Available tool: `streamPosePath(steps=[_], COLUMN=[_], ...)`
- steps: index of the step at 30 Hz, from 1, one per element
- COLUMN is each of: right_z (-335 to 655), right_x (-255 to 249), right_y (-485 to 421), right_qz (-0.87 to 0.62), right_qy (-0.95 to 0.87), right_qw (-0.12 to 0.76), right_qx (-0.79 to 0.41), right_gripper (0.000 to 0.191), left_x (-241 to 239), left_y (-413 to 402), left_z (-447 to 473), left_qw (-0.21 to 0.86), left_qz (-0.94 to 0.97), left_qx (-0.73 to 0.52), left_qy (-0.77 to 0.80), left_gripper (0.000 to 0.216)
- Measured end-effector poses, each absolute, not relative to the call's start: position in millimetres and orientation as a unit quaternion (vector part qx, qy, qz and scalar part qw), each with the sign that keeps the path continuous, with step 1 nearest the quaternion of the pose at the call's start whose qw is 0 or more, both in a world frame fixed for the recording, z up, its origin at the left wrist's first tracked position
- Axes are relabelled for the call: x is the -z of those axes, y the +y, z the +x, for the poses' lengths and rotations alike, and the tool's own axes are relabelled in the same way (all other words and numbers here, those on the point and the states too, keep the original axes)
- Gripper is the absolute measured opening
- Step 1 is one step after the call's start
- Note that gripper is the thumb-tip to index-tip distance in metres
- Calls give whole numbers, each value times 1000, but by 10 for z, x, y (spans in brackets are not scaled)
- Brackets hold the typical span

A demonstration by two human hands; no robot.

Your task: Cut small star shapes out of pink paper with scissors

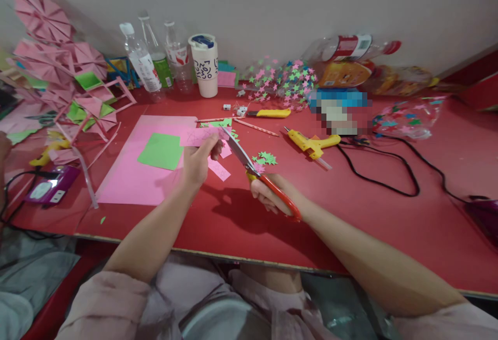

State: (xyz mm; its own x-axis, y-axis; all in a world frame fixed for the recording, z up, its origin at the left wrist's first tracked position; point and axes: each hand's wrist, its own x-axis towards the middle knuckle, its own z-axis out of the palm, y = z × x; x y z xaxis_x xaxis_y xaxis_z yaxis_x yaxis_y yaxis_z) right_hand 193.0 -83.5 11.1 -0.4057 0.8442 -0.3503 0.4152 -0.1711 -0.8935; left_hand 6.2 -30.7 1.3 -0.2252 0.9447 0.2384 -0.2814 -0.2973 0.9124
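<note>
My left hand pinches a strip of pink paper that has star outlines drawn on it. In my right hand is a pair of scissors with red handles, its blades pointing up and left toward the strip's right end. I cannot tell whether the blades touch the paper. Below the strip lies another pink piece with drawn stars. Small green cut-out stars are heaped just beyond the scissors. A green square rests on a large pink sheet left of my left hand.
Beyond my hands lie a yellow cutter knife and a striped pencil. A yellow glue gun with a black cord is to the right. Bottles and a white cup stand along the wall. Pink folded paper shapes crowd the left.
</note>
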Motion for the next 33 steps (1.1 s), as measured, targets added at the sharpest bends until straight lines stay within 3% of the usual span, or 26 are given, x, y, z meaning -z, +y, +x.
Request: streamPosePath(steps=[9, 33], right_z=[1928, 1832], right_x=[-18, -140], right_y=[-907, -1004], right_qz=[-446, -502], right_qy=[-595, -580], right_qw=[229, 239], right_qx=[-629, -596], right_gripper=[55, 52], left_x=[-74, -114], left_y=[-470, -503], left_z=[225, 252], left_qw=[432, 442], left_qz=[452, 458], left_qx=[-665, -632], left_qy=[408, 443], left_gripper=[30, 38])
